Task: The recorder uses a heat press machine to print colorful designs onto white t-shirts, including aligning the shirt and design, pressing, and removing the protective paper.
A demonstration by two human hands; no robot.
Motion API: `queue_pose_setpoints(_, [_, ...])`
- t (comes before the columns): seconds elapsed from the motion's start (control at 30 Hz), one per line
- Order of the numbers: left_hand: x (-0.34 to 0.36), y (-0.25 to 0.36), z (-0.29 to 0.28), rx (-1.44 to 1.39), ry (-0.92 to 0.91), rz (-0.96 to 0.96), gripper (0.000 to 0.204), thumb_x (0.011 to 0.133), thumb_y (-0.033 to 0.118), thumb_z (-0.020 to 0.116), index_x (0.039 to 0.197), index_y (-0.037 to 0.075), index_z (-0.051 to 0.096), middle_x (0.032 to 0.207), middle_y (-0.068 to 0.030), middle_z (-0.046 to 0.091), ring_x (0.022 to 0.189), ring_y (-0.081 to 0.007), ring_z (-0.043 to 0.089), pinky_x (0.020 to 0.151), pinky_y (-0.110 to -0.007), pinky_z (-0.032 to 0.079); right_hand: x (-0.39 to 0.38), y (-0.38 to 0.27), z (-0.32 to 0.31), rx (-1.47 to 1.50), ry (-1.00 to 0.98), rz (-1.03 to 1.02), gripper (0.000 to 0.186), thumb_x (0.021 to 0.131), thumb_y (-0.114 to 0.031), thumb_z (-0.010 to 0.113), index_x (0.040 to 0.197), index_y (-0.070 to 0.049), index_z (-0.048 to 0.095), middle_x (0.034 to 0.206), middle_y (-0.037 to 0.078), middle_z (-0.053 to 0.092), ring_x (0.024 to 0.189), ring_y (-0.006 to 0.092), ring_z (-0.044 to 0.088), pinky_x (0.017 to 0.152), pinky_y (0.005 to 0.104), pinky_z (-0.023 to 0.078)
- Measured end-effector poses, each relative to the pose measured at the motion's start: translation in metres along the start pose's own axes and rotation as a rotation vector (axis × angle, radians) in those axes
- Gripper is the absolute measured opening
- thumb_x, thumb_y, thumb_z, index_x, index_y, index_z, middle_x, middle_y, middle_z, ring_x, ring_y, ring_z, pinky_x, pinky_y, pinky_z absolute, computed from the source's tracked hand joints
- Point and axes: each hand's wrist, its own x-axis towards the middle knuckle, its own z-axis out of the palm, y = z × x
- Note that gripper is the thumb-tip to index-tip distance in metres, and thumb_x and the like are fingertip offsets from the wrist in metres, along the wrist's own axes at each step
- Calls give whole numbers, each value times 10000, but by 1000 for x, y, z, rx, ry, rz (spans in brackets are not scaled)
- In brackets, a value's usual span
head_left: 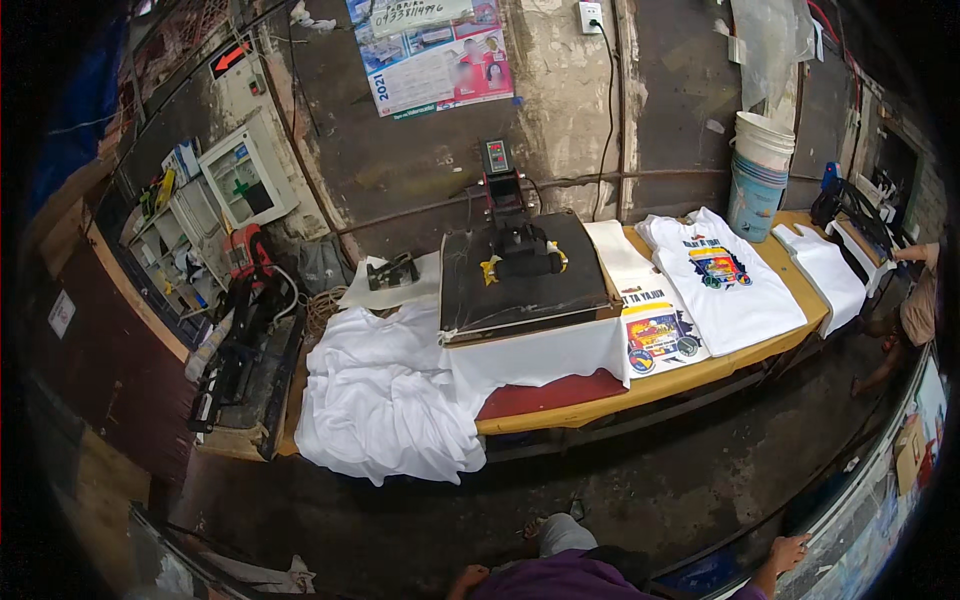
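Two printed white tees (725, 285) already laid out on the desk (700, 370) | heat press (520, 275) shut on another shirt, looks mid-batch | plain white pile (385, 400) left to go, I'd guess | right hand (788, 552) open, fingers spread, empty | left hand (468, 577) loosely curled, empty | both well apart from the shirts

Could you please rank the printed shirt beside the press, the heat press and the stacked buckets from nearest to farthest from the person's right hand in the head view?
From the right hand, low at the right edge:
1. Printed shirt, on the table right of the press.
2. Heat press, mid-table, further left.
3. Stacked buckets, at the back wall, upper right.
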Motion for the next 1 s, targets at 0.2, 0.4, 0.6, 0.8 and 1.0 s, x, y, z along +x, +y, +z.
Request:
queue_pose_setpoints(0.2, [-11, 12, 2, 87, 175, 9, 320, 898, 322, 540, 1073, 81, 658, 1076, -75, 641, 983, -208, 609, 887, -393, 464, 0, -2, 5, -15, 54, -18, 588, 870, -225, 481, 1413, -150, 267, 1293, 215, 445, 1133, 340, 497, 860, 453, 480])
queue_pose_setpoints(0.4, [-16, 15, -18, 1, 125, 53, 289, 864, 294, 568, 1043, 85, 657, 1018, -98, 641, 931, -216, 606, 834, -374, 474, 9, 3, 5, 37, 47, -37, 672, 842, -277, 586, 1413, -117, 270, 1301, 191, 456, 1170, 332, 482, 868, 453, 487])
queue_pose_setpoints(0.6, [-9, 5, -1, -349, 151, 160, 261, 812, 282, 621, 941, 62, 676, 898, -138, 648, 863, -226, 590, 796, -379, 468, 1, 5, -6, 11, -40, -10, 774, 810, -381, 626, 1441, -188, 221, 1306, 193, 453, 1179, 357, 469, 862, 459, 489])
queue_pose_setpoints(0.8, [-6, 2, 0, -305, 247, 418, 212, 783, 200, 627, 909, 35, 669, 897, -97, 660, 844, -207, 593, 774, -354, 470, 30, 12, 21, 109, -176, 173, 856, 814, -450, 601, 1464, -230, 89, 1379, 242, 342, 1222, 382, 420, 913, 517, 439])
queue_pose_setpoints(1.0, [-5, -12, 1, -114, 303, 460, 201, 791, 184, 604, 911, 36, 669, 892, -68, 661, 839, -194, 591, 769, -346, 472, 19, 10, 7, 10, -127, 130, 845, 829, -468, 583, 1465, -211, 90, 1421, 235, 293, 1252, 381, 392, 948, 516, 412])
